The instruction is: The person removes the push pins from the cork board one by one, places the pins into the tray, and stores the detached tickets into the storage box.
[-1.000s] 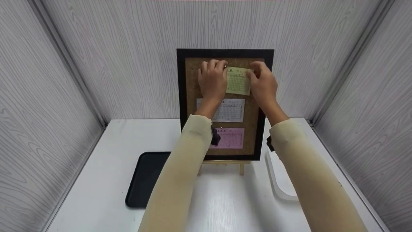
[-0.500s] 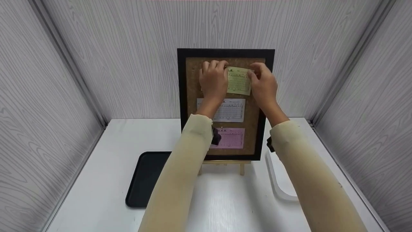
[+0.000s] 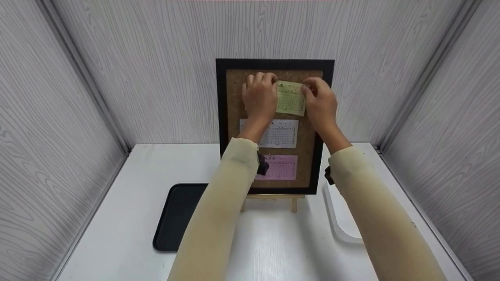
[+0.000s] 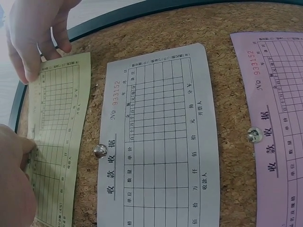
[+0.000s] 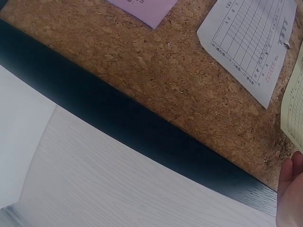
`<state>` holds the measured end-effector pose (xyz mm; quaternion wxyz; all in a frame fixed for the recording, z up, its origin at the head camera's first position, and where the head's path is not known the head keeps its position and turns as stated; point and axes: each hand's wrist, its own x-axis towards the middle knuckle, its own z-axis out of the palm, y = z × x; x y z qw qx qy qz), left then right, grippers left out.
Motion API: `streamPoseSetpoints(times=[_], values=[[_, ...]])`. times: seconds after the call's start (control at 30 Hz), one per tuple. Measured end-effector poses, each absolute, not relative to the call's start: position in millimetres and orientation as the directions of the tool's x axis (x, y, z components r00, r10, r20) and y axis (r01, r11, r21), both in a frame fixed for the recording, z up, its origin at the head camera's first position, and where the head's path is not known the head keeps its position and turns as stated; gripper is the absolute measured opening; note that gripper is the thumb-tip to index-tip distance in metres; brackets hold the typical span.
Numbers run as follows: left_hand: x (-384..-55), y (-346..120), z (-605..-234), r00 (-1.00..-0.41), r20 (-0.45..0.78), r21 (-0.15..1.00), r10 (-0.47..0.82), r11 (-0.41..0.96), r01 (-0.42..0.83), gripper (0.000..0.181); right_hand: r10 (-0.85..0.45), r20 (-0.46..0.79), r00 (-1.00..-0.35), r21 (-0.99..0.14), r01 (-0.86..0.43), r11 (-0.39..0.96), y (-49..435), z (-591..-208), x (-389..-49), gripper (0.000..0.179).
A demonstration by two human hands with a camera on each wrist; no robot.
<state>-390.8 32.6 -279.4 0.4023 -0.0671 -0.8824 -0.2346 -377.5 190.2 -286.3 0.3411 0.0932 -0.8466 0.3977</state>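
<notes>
A green receipt slip (image 3: 291, 99) lies tilted against the upper part of a cork board (image 3: 306, 156). At the slip's top edge, left of the right hand, the left hand (image 3: 259, 95) holds a small push pin, now hidden behind its fingers. The left wrist view shows its thumb touching the slip near the printed title. The right hand (image 3: 322, 101) pinches the slip's upper right corner. Below hang a white receipt slip (image 4: 156, 142) and a pink receipt slip (image 4: 279, 94), each with a clear round-headed push pin at its top edge.
The black-framed board stands on a wooden easel (image 3: 294, 205). A black tray (image 3: 175, 218) lies on the white table to the left, partly behind the left sleeve. At the right, a white tray (image 3: 343, 214) is partly covered by the right sleeve.
The pin's glint seen at the left fingertips one second ago is now covered by the fingers. The right thumb and fingers have drawn slightly closer at the slip's corner.
</notes>
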Motion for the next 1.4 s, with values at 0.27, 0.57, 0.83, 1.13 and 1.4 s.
streamPoseSetpoints(times=[0.27,0.57,0.83,1.13,1.4], values=[[-391.7,32.6,-278.9,-0.649,0.758,0.344,-0.064,0.885,0.315,0.017,0.102,0.663,-0.741,-0.597,-0.443,0.669,189.0,-285.5,-377.3,0.024],[-390.5,29.0,-277.8,-0.684,0.726,0.408,-0.062,0.84,0.357,0.018,0.113,0.648,-0.753,-0.616,-0.43,0.66,186.0,-286.2,-377.2,0.023],[-390.4,25.8,-277.8,-0.694,0.717,0.433,-0.068,0.823,0.367,0.018,0.117,0.651,-0.75,-0.625,-0.442,0.643,183.2,-287.0,-377.6,0.023],[-390.5,21.5,-279.9,-0.708,0.705,0.446,-0.045,0.805,0.392,0.017,0.115,0.659,-0.744,-0.64,-0.474,0.605,182.8,-288.1,-379.9,0.021],[-387.9,15.9,-283.6,-0.709,0.704,0.48,-0.054,0.772,0.417,0.017,0.107,0.665,-0.739,-0.648,-0.5,0.575,180.2,-289.5,-382.5,0.02]])
